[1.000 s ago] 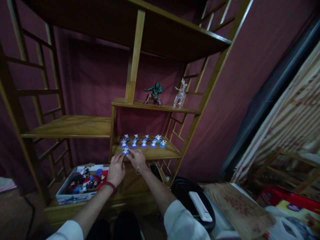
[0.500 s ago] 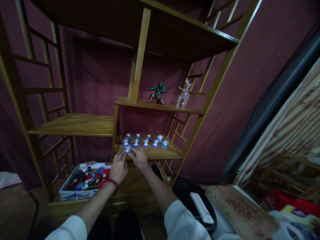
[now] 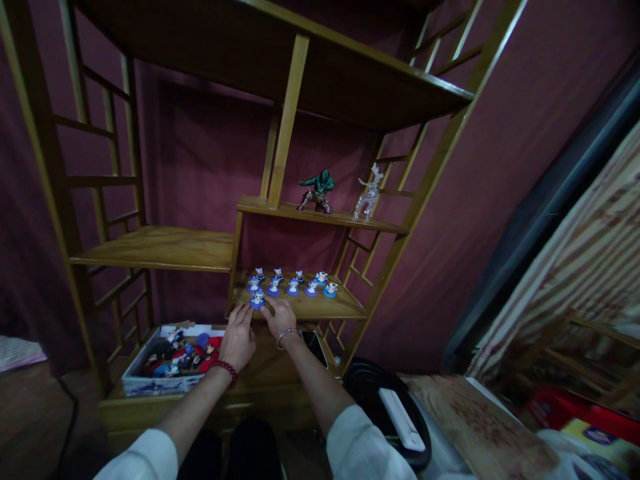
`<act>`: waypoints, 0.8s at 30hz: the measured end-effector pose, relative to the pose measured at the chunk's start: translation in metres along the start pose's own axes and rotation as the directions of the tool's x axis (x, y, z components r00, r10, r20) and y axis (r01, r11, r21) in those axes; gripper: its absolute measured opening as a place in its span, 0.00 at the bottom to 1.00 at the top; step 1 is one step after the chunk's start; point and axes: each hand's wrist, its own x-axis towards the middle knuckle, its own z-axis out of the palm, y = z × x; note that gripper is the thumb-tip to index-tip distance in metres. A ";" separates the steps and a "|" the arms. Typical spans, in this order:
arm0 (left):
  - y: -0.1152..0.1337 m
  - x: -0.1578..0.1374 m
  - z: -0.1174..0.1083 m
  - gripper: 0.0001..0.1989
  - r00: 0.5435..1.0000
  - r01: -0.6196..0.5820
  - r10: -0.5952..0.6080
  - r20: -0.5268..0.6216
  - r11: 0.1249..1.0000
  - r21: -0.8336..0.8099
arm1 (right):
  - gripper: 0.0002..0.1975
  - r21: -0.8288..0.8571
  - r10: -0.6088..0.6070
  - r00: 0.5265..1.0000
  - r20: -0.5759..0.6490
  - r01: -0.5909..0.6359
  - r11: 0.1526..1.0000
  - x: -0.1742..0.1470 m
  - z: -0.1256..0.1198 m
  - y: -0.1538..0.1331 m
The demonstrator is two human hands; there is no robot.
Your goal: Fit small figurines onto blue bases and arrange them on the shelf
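A small white figurine [image 3: 257, 300] on a purple round base stands upright at the front left of the low shelf [image 3: 320, 309]. My left hand [image 3: 239, 339] has its fingertips at the left side of that base. From the right, my right hand [image 3: 280, 319] pinches in at the same base with thumb and fingers. Just behind is a row of similar purple-based figurines [image 3: 293, 287], with blue-based ones [image 3: 331, 289] at the right end. Farther back stand dark-clothed figurines [image 3: 279, 274]. The exact fingertip contact is small and partly hidden.
An open box [image 3: 160, 385] of mixed figurines sits at the lower left. On the shelf above stand a green crouching figure [image 3: 320, 190] and a clear deer figure [image 3: 369, 193]. A phone [image 3: 315, 348] lies right of my right wrist. A wooden post [image 3: 289, 127] divides the upper shelves.
The camera view has shifted slightly. Both hands stay at the front figurine, which keeps nearly the same place on the shelf beside the others.
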 end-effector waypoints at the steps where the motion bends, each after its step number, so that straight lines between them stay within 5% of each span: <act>1: 0.000 -0.001 0.000 0.25 1.000 -0.004 0.004 -0.001 1.000 -0.001 | 0.16 0.001 -0.004 1.000 -0.008 0.004 1.000 -0.002 0.000 -0.001; 24: 0.004 -0.038 -0.013 0.28 0.999 -0.022 0.024 0.027 0.998 -0.050 | 0.17 0.194 0.006 0.970 -0.244 0.043 0.980 -0.060 0.008 -0.035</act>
